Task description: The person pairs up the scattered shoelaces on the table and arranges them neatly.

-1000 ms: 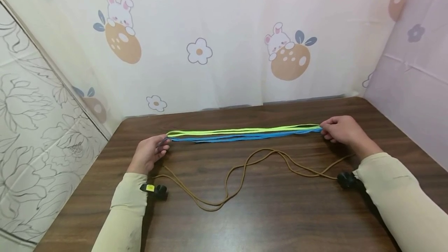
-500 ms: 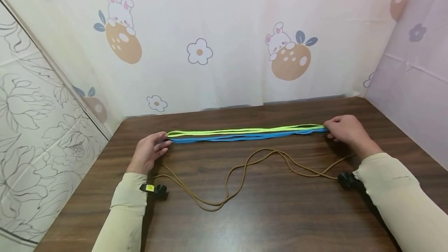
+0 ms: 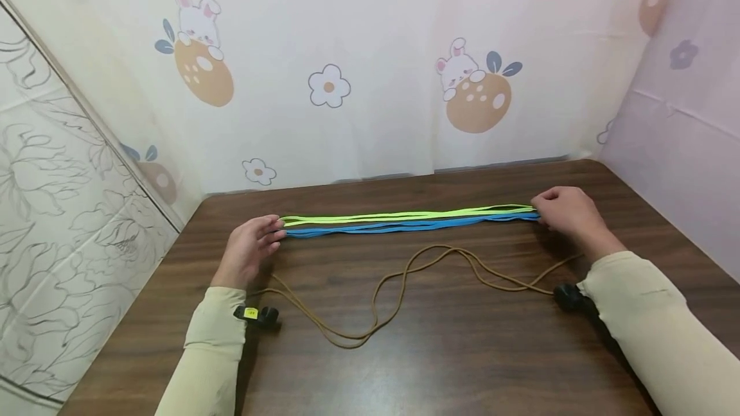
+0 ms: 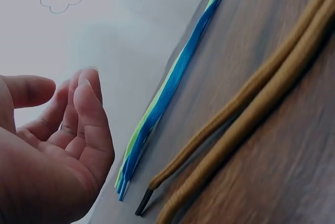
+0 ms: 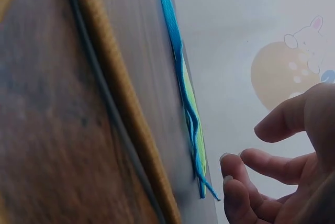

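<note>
A yellow-green shoelace (image 3: pixel 399 216) and a blue shoelace (image 3: pixel 399 227), each folded into several strands, lie side by side across the back of the table. At their left ends is my left hand (image 3: pixel 248 249); the left wrist view shows its fingers loosely bent and holding nothing, apart from the blue tips (image 4: pixel 123 190). My right hand (image 3: pixel 569 214) is at the other ends. In the right wrist view its thumb and fingers are apart with nothing between them, close beside the blue lace ends (image 5: pixel 209 186). Nearer me, a brown round shoelace (image 3: pixel 439 246) lies in loose, crossing curves.
The dark wooden table (image 3: pixel 416 377) meets a printed wall covering (image 3: pixel 381 133) at the back. A flower-patterned panel (image 3: pixel 69 210) stands at the left. A black wrist camera (image 3: pixel 268 317) is on the left sleeve, another black camera (image 3: pixel 569 297) on the right one.
Both hands have let go of the yellow-green and blue shoelace ends. The left hand has drawn slightly back and its fingers have loosened. The laces lie almost as before; the brown one has not moved.
</note>
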Tool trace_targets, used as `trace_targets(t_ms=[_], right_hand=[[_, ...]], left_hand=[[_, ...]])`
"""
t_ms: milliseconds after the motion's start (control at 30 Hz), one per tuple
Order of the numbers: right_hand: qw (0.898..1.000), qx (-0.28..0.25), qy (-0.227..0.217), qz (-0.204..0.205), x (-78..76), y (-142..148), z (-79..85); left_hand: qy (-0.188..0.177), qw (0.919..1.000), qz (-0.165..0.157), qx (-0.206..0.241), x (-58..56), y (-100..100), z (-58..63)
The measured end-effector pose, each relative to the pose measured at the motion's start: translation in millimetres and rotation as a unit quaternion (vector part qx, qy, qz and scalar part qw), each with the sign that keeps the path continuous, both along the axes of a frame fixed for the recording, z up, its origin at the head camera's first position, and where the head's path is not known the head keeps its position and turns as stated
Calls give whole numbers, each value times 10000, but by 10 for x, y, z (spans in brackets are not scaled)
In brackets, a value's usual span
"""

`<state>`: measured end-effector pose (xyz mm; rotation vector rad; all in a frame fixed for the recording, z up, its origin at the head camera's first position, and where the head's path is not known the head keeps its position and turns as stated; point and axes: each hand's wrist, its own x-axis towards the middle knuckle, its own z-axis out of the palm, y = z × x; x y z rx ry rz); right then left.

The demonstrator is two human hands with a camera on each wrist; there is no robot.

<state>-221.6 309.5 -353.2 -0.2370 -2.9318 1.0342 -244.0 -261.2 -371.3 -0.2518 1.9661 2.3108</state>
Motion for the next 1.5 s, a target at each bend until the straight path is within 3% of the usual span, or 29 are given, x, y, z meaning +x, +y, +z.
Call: trace_targets(t_ms=[167, 400, 633, 933, 1133, 1333, 1500], right_hand=[[10000, 19, 55, 3, 32, -34, 7], [9987, 254, 178, 404, 95, -139, 47], [9960, 495, 246, 697, 145, -295, 82], [9933, 591, 274, 955, 199, -453, 138], [9914, 600, 202, 1144, 238, -580, 139], [9881, 547, 227, 1421, 278, -699, 142], [9852, 599, 318, 1577, 297, -762, 125]], left_hand=[[198, 9993, -219, -218, 47, 84, 6], [301, 9941, -777, -688, 141, 236, -11], [514, 9809, -1447, -1194, 267, 384, 19], [544, 9635, -1974, -1723, 380, 594, 83], [637, 9444, -2318, -2245, 439, 730, 112], [792, 9126, -2894, -2778, 524, 834, 164], [877, 8898, -3146, -3188, 587, 906, 175]])
